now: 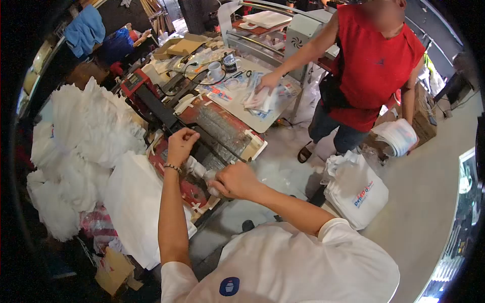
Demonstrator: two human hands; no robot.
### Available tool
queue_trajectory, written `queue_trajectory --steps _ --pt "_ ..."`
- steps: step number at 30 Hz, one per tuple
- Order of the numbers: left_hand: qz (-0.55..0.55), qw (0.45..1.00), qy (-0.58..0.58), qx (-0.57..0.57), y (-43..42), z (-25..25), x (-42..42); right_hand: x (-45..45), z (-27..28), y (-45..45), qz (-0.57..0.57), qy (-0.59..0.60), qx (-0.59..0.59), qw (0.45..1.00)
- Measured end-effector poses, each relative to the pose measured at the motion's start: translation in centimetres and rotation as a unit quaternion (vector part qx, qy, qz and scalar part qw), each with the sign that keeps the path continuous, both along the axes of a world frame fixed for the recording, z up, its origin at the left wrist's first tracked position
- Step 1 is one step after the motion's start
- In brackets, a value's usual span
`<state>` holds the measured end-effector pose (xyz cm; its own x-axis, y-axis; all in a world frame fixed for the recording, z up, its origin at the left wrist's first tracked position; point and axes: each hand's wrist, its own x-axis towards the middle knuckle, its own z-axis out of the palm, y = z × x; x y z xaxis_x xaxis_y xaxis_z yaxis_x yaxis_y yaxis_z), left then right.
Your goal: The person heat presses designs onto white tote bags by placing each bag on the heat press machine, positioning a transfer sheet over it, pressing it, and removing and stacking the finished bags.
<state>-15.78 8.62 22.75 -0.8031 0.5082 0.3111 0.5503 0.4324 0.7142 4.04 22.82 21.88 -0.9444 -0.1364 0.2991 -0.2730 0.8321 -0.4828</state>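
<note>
My left hand (183, 144) is raised over the near edge of a red-and-black press machine (194, 191), thumb and fingers pinched together. Whether anything thin is between them is too small to see. Lower and to the right, my right hand (235, 181) is closed around the end of a whitish, wrapped cylinder (197, 167). Beyond both hands lies the machine's plate (212, 126), covered in shiny, crumpled film with tape at its edges. A black bar (222, 150) crosses the plate close to my hands.
White fabric (86, 131) is heaped on the left, beside flat white sheets (139, 202). Across from me a person in red (374, 65) touches printed pieces on a table (257, 121) and holds a white stack (396, 137). Printed white bags (356, 189) stand at right. A mug (215, 71) sits behind.
</note>
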Motion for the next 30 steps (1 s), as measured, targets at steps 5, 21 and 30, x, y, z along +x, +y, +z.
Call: queue_trajectory --steps 5,21,30 --pt "0.162 0.964 0.187 -0.102 0.1 -0.8 -0.4 -0.2 -0.5 1.0 0.083 0.045 -0.013 0.995" --pt "0.296 0.939 0.034 -0.171 1.9 -0.5 0.1 -1.5 -2.0 3.7 0.292 -0.005 0.058 0.955" --pt "0.311 0.903 -0.296 0.031 -0.9 -2.0 -2.1 -1.9 0.0 3.6 0.281 -0.090 0.136 0.946"
